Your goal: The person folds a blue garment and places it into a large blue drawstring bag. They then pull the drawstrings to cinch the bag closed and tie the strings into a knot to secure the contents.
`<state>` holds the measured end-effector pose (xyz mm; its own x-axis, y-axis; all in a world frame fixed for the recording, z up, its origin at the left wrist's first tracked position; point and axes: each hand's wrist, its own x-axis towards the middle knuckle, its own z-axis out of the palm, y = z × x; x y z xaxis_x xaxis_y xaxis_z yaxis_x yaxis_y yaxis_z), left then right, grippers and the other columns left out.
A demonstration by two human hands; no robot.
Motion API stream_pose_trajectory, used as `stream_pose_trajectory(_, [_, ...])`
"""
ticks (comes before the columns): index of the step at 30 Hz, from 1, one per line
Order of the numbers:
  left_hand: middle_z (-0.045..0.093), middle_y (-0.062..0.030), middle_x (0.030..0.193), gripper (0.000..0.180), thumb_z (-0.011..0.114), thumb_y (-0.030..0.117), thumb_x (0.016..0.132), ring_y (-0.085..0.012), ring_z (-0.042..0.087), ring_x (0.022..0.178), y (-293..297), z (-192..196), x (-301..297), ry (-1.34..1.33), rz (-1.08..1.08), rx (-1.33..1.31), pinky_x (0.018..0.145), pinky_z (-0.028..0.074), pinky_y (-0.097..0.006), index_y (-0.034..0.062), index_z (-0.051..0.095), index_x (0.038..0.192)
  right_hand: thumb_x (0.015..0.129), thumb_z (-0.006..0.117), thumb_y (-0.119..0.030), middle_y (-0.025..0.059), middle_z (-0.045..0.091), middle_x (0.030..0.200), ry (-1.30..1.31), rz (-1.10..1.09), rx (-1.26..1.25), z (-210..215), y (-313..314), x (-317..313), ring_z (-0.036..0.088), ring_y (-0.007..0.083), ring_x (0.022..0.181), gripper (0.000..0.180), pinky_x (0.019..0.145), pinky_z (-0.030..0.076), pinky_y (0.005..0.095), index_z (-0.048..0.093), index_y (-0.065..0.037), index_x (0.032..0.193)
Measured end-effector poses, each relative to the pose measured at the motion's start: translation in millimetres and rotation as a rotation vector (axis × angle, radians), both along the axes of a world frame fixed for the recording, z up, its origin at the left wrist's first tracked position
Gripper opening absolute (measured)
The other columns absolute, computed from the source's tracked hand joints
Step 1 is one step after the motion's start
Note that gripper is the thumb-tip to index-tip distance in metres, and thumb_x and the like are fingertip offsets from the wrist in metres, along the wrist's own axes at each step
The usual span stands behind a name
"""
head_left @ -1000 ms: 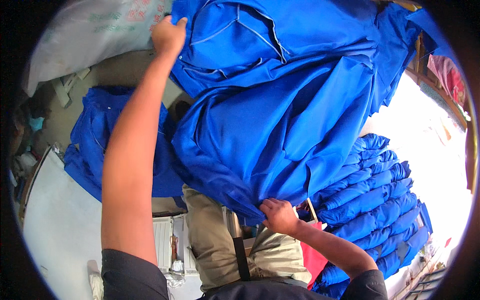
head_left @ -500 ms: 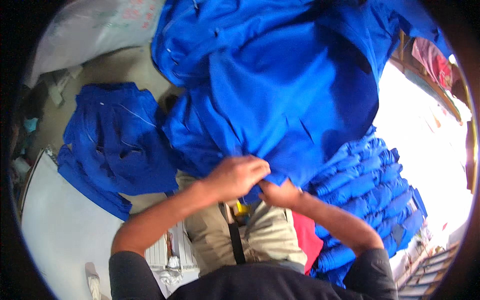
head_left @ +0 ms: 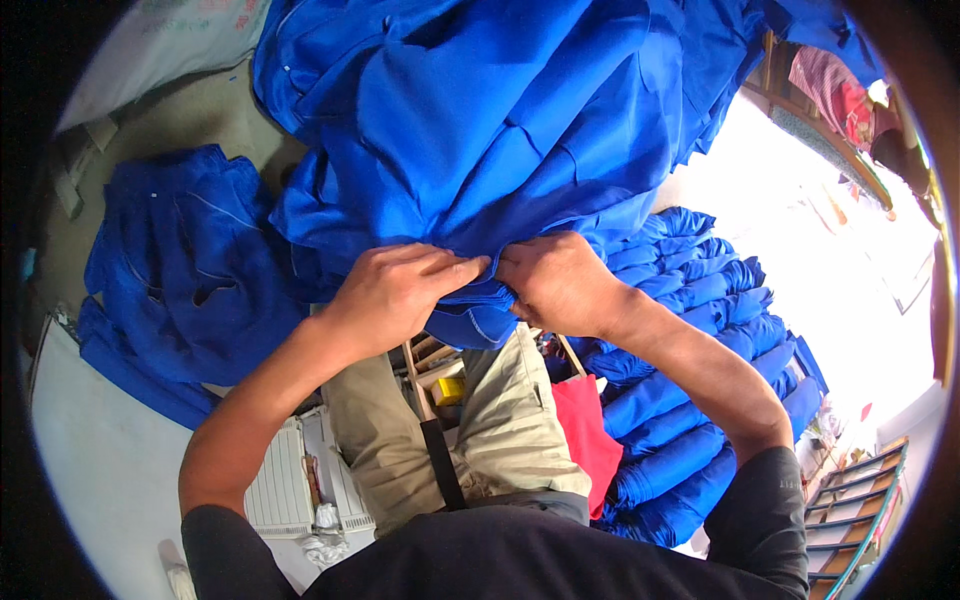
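Observation:
A large blue garment (head_left: 470, 130) spreads out ahead of me, its near edge bunched and layered between my hands. My left hand (head_left: 400, 290) pinches that edge, thumb and fingers pressed together on the cloth. Close beside it, my right hand (head_left: 560, 280) grips the same edge with curled fingers. Below the hands hangs a folded flap of the cloth with a pale stitched line. The garment's far end runs out of the picture at the top, so its kind cannot be made out.
To the left lies another blue garment (head_left: 190, 270) with slit openings. Rolled blue bundles (head_left: 690, 400) are stacked at the right, beside a red cloth (head_left: 583, 430). A yellow box (head_left: 448, 391) shows between my legs. A whitish sack (head_left: 170, 45) stands at the far left, a rack (head_left: 850, 510) at lower right.
Both hands have moved up and a little apart, from nearly overlapping to side by side. The garment's edge is now gathered in layers between them, and the view has shifted slightly.

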<state>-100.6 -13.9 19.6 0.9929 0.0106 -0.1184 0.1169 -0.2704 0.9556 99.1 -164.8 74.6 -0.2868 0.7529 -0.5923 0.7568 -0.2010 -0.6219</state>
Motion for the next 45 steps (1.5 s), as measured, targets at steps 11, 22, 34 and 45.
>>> stream_pose_trajectory(11, [0.071,-0.0212,0.114,0.039,0.077,0.021,0.088,-0.0371,0.07,0.103,-14,10,-1,-0.014,0.103,-0.115,0.091,0.057,-0.044,-0.0057,0.068,0.116,0.068,0.074,-0.015,0.012,0.061,0.085,0.004,-0.11,0.004,-6,-2,-3,0.065,0.0339,0.078,0.022,0.067,0.054,0.0451,0.062,-0.004,0.084])
stream_pose_trajectory(22, [0.074,-0.0177,0.101,0.032,0.076,-0.001,0.08,-0.0338,0.073,0.089,-35,-12,-9,-0.104,0.283,-0.019,0.076,0.06,-0.042,-0.0031,0.069,0.111,0.064,0.078,-0.02,0.0116,0.06,0.087,-0.048,-0.185,0.039,-17,1,1,0.064,0.0348,0.087,0.03,0.076,0.051,0.048,0.062,-0.007,0.085])
stream_pose_trajectory(34, [0.073,-0.0126,0.091,0.028,0.075,0.002,0.082,-0.0296,0.072,0.079,-33,-22,-6,-0.034,0.346,0.009,0.067,0.058,-0.039,0.0009,0.07,0.11,0.084,0.073,-0.031,0.016,0.068,0.099,0.069,-0.085,-0.018,-35,18,9,0.067,0.037,0.089,0.036,0.073,0.054,0.0457,0.067,-0.003,0.105])
stream_pose_trajectory(45, [0.073,-0.0164,0.092,0.022,0.073,0.008,0.089,-0.0332,0.072,0.08,-28,-17,-2,0.145,0.323,-0.036,0.071,0.058,-0.042,-0.0012,0.071,0.109,0.093,0.068,-0.036,0.0207,0.069,0.087,0.243,-0.183,-0.026,-55,12,12,0.066,0.0429,0.086,0.032,0.072,0.053,0.0509,0.07,-0.005,0.098])
